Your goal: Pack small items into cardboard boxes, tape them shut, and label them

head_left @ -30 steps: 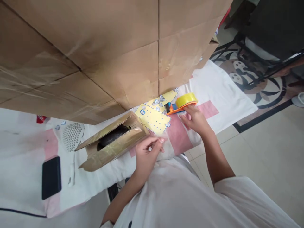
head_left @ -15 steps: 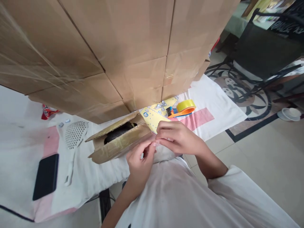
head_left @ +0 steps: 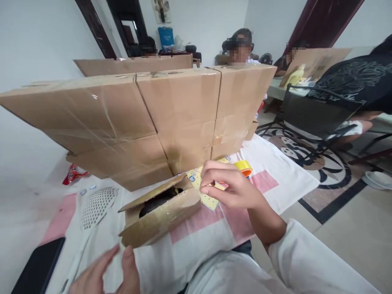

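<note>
A small open cardboard box [head_left: 159,216] lies on its side on the white and pink cloth [head_left: 275,179], with a dark object [head_left: 156,202] inside. My right hand [head_left: 229,188] hovers just right of the box's open end, thumb and forefinger pinched on a piece of clear tape that is hard to make out. My left hand [head_left: 104,273] is low at the near edge, in front of the box, fingers apart and holding nothing. An orange tape dispenser with a yellowish roll [head_left: 244,166] sits behind my right hand. A yellow sticker sheet [head_left: 211,201] lies under that hand.
A tall wall of taped cardboard boxes [head_left: 147,118] stands right behind the small box. A white perforated paddle [head_left: 98,202], a black phone [head_left: 36,265] and a red wrapper [head_left: 72,173] lie at left. A black chair [head_left: 306,110] and other people are to the right and behind.
The view has tilted up. My hands, joined on the tape piece at the box's end, have parted: the left dropped low and opened, the right stays pinched by the box.
</note>
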`<state>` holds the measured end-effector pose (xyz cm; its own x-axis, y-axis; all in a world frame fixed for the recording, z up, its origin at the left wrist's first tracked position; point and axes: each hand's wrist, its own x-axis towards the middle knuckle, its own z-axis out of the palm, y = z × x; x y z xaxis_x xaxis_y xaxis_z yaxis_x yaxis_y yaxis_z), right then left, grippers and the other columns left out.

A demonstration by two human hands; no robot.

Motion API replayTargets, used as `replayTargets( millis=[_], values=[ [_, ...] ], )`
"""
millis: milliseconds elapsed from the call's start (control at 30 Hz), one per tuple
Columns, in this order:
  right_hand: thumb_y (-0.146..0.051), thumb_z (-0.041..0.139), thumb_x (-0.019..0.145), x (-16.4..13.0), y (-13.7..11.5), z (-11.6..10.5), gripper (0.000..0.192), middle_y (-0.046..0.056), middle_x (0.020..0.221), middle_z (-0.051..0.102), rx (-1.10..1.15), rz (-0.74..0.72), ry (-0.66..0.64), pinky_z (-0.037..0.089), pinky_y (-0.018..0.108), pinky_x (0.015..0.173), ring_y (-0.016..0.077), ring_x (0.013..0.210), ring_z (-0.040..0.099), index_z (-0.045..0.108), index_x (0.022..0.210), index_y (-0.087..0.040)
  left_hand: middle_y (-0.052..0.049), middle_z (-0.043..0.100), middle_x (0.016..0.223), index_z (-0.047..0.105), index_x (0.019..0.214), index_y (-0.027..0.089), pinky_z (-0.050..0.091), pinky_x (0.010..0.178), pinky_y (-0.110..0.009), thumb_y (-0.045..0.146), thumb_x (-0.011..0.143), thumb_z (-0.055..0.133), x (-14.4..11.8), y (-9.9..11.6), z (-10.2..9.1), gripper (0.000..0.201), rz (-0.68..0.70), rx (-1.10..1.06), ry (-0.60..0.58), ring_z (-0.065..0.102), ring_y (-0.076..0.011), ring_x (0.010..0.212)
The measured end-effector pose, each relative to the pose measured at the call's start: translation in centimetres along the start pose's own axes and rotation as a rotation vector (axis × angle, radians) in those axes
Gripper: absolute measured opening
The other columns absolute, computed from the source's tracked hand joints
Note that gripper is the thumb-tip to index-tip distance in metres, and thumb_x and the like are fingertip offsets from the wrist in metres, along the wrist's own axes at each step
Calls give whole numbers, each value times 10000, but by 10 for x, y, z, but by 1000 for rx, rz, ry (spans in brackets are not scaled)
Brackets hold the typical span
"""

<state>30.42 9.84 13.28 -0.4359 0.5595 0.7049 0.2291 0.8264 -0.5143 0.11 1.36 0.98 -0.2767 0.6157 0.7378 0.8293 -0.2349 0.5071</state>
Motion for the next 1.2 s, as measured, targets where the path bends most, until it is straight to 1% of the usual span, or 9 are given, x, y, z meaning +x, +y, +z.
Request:
replayTargets(
  millis=[100,233,367,467,567,633,867,1033,1200],
  values=[
    [-239,580,1011,12,3,3,162,57,922,595,-82,-30,-129,480,293,755,144,847,573,626,873,-167,-168,519,1540,560,1477,290,392,1121,-634,412,776,839,17,-7,5,764,254,216,-42,516,-463,1365],
    [-347,602,994,17,-5,5,183,123,1153,605,-247,-57,-48,459,418,929,232,1068,539,652,934,-181,-139,487,1582,410,1574,322,186,1215,-676,500,861,748,37,6,15,809,382,295,-300,441,-436,1457],
    [-615,476,993,19,11,4,454,59,858,563,333,92,-148,477,328,662,173,752,541,625,958,-188,-125,518,1555,376,1591,302,130,1247,-648,499,917,673,44,13,22,762,417,249,-442,464,-402,1453],
    [-679,364,994,28,40,18,575,-43,639,367,677,343,-300,323,258,460,104,503,336,623,911,-172,-141,549,1526,423,1569,253,195,1241,-628,515,918,654,41,12,26,739,417,244,-517,499,-395,1428],
    [-574,539,964,37,56,33,471,-69,601,302,592,596,-334,218,236,433,76,488,248,668,830,-141,-144,594,1483,494,1521,219,303,1201,-587,552,921,630,35,8,30,699,393,261,-610,546,-375,1385],
    [-518,643,930,37,57,36,418,-65,582,326,492,616,-330,216,231,449,72,507,277,691,788,-127,-139,574,1503,497,1517,210,326,1185,-575,554,940,602,30,6,33,680,371,287,-653,520,-370,1411],
    [-583,523,966,30,82,42,498,-29,526,446,607,384,-643,328,259,494,105,495,378,670,753,-158,-125,513,1558,488,1519,211,225,1221,-591,543,966,588,22,3,38,653,395,309,-603,500,-353,1429],
    [-291,685,843,38,86,69,162,-22,644,546,287,450,-664,309,225,516,85,578,420,704,799,-136,-109,527,1548,486,1526,256,226,1221,-584,534,949,616,20,0,40,653,364,263,-587,516,-358,1412],
    [-335,690,855,39,70,54,208,-31,618,513,272,468,-590,310,220,511,80,575,411,678,759,-151,-96,529,1549,470,1539,284,216,1229,-578,535,944,621,19,2,39,663,326,240,-583,506,-358,1423]
  ],
)
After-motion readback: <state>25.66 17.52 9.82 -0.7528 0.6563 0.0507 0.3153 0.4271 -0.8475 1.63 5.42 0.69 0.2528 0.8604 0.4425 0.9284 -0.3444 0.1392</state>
